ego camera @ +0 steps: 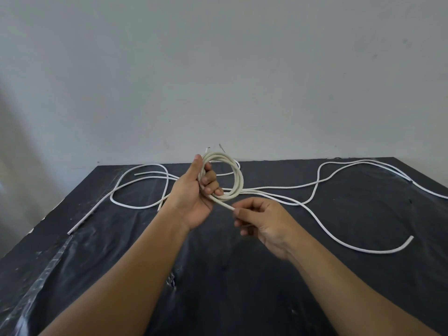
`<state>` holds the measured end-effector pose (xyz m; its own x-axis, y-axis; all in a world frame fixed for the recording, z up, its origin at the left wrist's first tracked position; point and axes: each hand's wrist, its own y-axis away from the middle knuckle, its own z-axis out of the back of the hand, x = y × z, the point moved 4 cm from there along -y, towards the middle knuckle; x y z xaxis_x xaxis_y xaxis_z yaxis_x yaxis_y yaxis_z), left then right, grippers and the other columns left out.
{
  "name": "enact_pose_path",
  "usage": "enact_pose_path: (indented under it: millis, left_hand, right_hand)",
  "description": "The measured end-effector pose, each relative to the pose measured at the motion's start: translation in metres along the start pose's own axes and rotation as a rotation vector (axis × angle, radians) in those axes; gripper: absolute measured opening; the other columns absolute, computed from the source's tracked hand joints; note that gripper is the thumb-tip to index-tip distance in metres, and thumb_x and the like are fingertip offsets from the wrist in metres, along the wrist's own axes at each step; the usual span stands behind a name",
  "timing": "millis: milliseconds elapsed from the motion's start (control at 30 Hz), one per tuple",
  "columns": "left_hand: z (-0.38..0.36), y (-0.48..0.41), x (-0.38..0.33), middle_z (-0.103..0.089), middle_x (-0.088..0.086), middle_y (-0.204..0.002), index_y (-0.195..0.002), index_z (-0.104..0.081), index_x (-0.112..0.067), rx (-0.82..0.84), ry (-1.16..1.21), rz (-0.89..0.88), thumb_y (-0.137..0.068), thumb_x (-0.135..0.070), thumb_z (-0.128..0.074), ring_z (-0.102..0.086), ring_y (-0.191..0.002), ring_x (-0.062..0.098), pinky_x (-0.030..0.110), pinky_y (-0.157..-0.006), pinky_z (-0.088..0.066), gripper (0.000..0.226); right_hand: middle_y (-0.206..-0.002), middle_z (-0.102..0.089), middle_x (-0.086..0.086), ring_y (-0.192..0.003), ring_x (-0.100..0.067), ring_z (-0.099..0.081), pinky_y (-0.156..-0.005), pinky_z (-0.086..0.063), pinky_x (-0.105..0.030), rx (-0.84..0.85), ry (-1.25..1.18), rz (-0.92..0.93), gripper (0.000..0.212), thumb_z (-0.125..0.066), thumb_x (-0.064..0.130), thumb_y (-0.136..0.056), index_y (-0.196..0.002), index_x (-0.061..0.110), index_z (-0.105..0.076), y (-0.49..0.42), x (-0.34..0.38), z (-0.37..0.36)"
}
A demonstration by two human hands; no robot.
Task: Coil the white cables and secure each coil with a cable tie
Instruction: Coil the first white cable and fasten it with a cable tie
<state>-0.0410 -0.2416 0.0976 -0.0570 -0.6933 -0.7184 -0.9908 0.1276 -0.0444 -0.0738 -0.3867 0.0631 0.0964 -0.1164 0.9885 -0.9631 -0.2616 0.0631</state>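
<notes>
Centre frame: left hand [194,190] grips white coil [224,177] above the dark worktop [242,275]; right hand [261,221] pinches its tail end [224,204]. Loose cables [327,185] sprawl behind. Cable looks light, springy; hold where loops bunch. No tie visible.

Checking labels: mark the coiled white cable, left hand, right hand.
coiled white cable [240,179]: head view, right arc of the loop.
left hand [190,196]: head view, palm.
right hand [264,221]: head view, middle of the hand.
</notes>
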Motion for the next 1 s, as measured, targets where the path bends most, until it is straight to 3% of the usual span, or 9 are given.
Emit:
enact_pose_path:
  millis: [200, 367, 567, 700, 767, 833, 1000]
  left_hand:
    - [0.000, 0.003, 0.004, -0.026, -0.007, -0.046, -0.073, -0.050, -0.016, -0.050, 0.100, -0.016, -0.098, -0.044, -0.039, -0.030, -0.037, 0.007, 0.023, -0.049, -0.045, 0.039]
    - [-0.010, 0.009, 0.021, -0.023, -0.008, -0.046, -0.075, -0.050, -0.015, -0.019, 0.051, 0.007, -0.096, -0.045, -0.043, -0.024, -0.035, 0.006, 0.021, -0.041, -0.036, 0.037]
    - [-0.018, 0.011, 0.031, -0.022, -0.007, -0.044, -0.073, -0.049, -0.015, -0.050, 0.036, -0.001, -0.095, -0.049, -0.043, -0.022, -0.034, 0.007, 0.022, -0.040, -0.035, 0.040]
    - [-0.022, 0.010, 0.037, -0.022, -0.006, -0.046, -0.072, -0.048, -0.015, -0.090, 0.011, 0.003, -0.096, -0.047, -0.042, -0.023, -0.035, 0.008, 0.023, -0.042, -0.039, 0.040]
    - [-0.026, 0.011, 0.039, -0.022, -0.005, -0.047, -0.073, -0.047, -0.015, -0.112, -0.019, 0.010, -0.097, -0.047, -0.040, -0.026, -0.037, 0.009, 0.025, -0.048, -0.042, 0.040]
    - [-0.028, 0.012, 0.042, -0.023, -0.003, -0.048, -0.074, -0.047, -0.014, -0.134, -0.076, 0.016, -0.098, -0.046, -0.039, -0.032, -0.041, 0.011, 0.029, -0.058, -0.045, 0.040]
    - [-0.031, 0.014, 0.051, -0.047, 0.003, -0.056, -0.075, -0.049, -0.013, -0.141, -0.279, -0.013, -0.100, -0.041, -0.038, -0.051, -0.065, 0.021, 0.040, -0.080, -0.047, 0.039]
  right_hand:
    - [-0.059, -0.059, -0.001, -0.052, -0.008, -0.059, -0.049, -0.052, -0.017, -0.124, -0.545, -0.122, 0.013, -0.062, 0.002, -0.085, -0.074, 0.008, -0.062, 0.000, -0.006, 0.025]
    - [-0.070, -0.062, -0.003, -0.054, -0.007, -0.058, -0.048, -0.050, -0.016, -0.188, -0.749, -0.119, 0.003, -0.063, 0.002, -0.087, -0.086, 0.003, -0.065, -0.006, -0.007, 0.018]
    - [-0.071, -0.062, -0.002, -0.056, -0.006, -0.055, -0.053, -0.049, -0.019, -0.312, -0.602, 0.019, 0.013, -0.058, 0.009, -0.093, -0.101, 0.002, -0.066, -0.006, 0.002, 0.016]
    - [-0.077, -0.057, -0.007, -0.069, -0.016, -0.054, -0.065, -0.046, -0.029, -0.274, -0.435, 0.126, 0.018, -0.051, 0.018, -0.098, -0.095, 0.011, -0.066, 0.003, 0.011, 0.009]
    - [-0.084, -0.063, -0.009, -0.076, -0.020, -0.060, -0.069, -0.048, -0.032, -0.228, -0.381, 0.135, 0.016, -0.052, 0.017, -0.097, -0.107, 0.016, -0.064, 0.008, 0.012, 0.006]
    - [-0.084, -0.070, -0.007, -0.079, -0.018, -0.066, -0.069, -0.051, -0.032, -0.247, -0.309, 0.152, 0.027, -0.054, 0.013, -0.096, -0.122, 0.022, -0.058, 0.010, 0.011, 0.010]
    - [-0.075, -0.067, -0.002, -0.066, -0.011, -0.063, -0.058, -0.051, -0.025, -0.366, -0.186, 0.194, 0.036, -0.052, 0.010, -0.097, -0.131, 0.021, -0.056, 0.010, 0.014, 0.027]
